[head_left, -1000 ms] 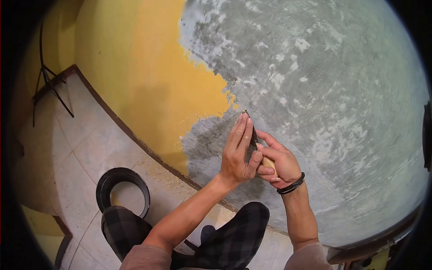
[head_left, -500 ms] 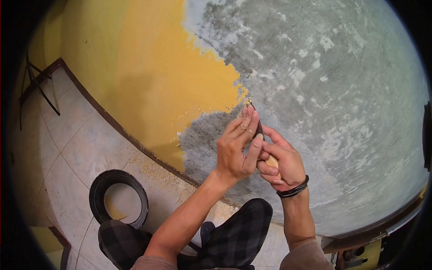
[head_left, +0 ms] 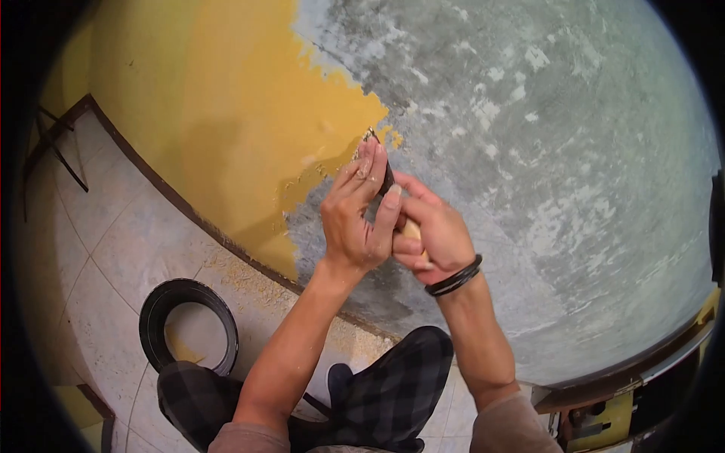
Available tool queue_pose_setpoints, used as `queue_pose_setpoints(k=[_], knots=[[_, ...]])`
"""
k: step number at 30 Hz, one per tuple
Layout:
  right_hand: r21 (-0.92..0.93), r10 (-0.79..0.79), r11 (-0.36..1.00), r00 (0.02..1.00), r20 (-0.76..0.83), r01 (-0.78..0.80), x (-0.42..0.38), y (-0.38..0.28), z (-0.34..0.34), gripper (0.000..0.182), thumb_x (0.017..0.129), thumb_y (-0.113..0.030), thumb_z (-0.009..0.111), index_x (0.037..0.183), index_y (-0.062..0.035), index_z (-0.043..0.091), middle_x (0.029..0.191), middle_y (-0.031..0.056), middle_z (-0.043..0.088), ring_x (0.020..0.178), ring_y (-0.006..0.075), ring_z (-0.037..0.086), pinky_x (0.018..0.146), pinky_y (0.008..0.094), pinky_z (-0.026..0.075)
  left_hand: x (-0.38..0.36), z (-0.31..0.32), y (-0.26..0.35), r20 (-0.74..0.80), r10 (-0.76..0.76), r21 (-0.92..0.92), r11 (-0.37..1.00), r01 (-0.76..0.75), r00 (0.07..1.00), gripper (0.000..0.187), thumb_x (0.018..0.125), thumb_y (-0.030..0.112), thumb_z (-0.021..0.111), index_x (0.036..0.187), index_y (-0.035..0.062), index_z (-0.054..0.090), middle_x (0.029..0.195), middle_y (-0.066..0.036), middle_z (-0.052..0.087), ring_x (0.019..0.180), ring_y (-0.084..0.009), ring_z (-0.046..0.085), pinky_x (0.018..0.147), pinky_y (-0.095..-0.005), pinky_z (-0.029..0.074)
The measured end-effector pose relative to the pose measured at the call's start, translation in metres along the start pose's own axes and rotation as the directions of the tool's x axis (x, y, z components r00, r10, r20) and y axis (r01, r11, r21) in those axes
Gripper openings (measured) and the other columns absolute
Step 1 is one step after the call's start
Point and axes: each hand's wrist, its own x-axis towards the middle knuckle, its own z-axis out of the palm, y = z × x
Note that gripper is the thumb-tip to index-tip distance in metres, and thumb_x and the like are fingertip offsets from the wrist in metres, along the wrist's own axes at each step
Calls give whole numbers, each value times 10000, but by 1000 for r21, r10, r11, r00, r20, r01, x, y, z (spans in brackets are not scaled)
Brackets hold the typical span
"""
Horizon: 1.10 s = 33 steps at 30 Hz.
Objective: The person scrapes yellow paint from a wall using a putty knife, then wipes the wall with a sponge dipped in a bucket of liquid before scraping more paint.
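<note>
A scraper [head_left: 388, 182] with a dark blade and a pale wooden handle is held between both my hands. My right hand [head_left: 442, 230] is closed around the handle. My left hand [head_left: 349, 219] grips the blade from the left, fingers laid along it and thumb near the handle. The blade's tip touches the wall where yellow paint [head_left: 249, 113] meets bare grey plaster [head_left: 491, 189]. Small paint shavings cling to my left fingers and to the paint edge. Part of the blade is hidden behind my fingers.
A black bucket [head_left: 151, 325] stands on the tiled floor [head_left: 113, 241] beside my knee. Paint flakes [head_left: 257, 281] lie along the brown skirting [head_left: 177, 200]. Dark thin rods [head_left: 64, 155] lean at the far left. A cabinet-like object [head_left: 604, 423] is at the lower right.
Both hands and the scraper have moved left and slightly up in view, onto the yellow paint's lower edge. The view itself has shifted a little.
</note>
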Motion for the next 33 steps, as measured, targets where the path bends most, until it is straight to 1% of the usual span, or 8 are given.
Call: queue_pose_setpoints(k=[2, 4, 12, 15, 23, 28, 31, 33], knots=[[9, 4, 1000, 998, -59, -4, -18, 5, 3, 428, 928, -82, 480, 1346, -99, 385, 722, 35, 495, 386, 58, 349, 294, 198, 227, -5, 0, 11, 1, -29, -41, 999, 29, 1000, 479, 883, 243, 545, 1249, -66, 559, 1279, -275, 543, 1237, -412, 497, 1035, -422, 389], [9, -33, 999, 988, -148, 35, -44, 1, -5, 428, 929, -82, 484, 1345, -110, 387, 721, 29, 489, 385, 60, 347, 290, 198, 225, -8, 4, 20, 173, -1, -173, 984, 31, 985, 467, 886, 227, 540, 1247, -69, 559, 1279, -277, 542, 1239, -400, 500, 1033, -417, 392], [13, -5, 1000, 997, -71, 6, -18, -8, 3, 381, 945, -92, 480, 1321, -107, 419, 715, 27, 473, 418, 61, 380, 292, 195, 235, 5, 3, 5, 5, 7, -115, 993, -6, 1000, 464, 875, 237, 567, 1227, -65, 577, 1268, -251, 561, 1242, -381, 502, 1041, -402, 390], [42, -26, 999, 998, -59, 28, -45, -10, -16, 392, 942, -81, 465, 1330, -107, 419, 715, 20, 459, 420, 53, 376, 289, 178, 237, -4, 12, 27, 156, -23, -187, 981, 52, 987, 498, 868, 265, 585, 1222, -85, 566, 1275, -263, 550, 1239, -391, 499, 1036, -412, 393], [-11, -11, 1000, 998, -65, 10, -25, -25, 3, 296, 949, -78, 436, 1245, -80, 444, 714, 14, 457, 407, 54, 356, 288, 174, 243, 9, 7, 13, 18, 1, -143, 990, 2, 1000, 522, 857, 270, 596, 1239, -83, 555, 1269, -281, 547, 1212, -401, 519, 1007, -418, 417], [-5, -12, 1000, 997, -78, 12, -42, -20, 14, 356, 933, -55, 467, 1282, -103, 415, 700, 40, 462, 401, 73, 367, 288, 191, 234, 2, 12, 18, 86, 0, -159, 987, 14, 996, 545, 879, 336, 563, 1250, -62, 558, 1274, -265, 551, 1226, -387, 514, 1020, -412, 410], [-3, 14, 1000, 983, -184, -15, -42, -16, 31, 349, 920, -45, 490, 1258, -104, 424, 700, 34, 462, 400, 76, 369, 286, 195, 231, -6, 14, 12, 122, -95, -422, 896, 138, 988, 524, 900, 332, 545, 1253, -55, 561, 1269, -261, 557, 1236, -390, 506, 1022, -413, 406], [25, -22, 999, 991, -129, 25, -45, -16, 11, 310, 940, -76, 488, 1243, -110, 434, 700, 29, 466, 401, 79, 374, 283, 204, 242, -7, 18, 12, 55, 37, -213, 977, -25, 998, 492, 923, 310, 521, 1249, -55, 565, 1264, -258, 562, 1227, -392, 513, 1021, -417, 407]])
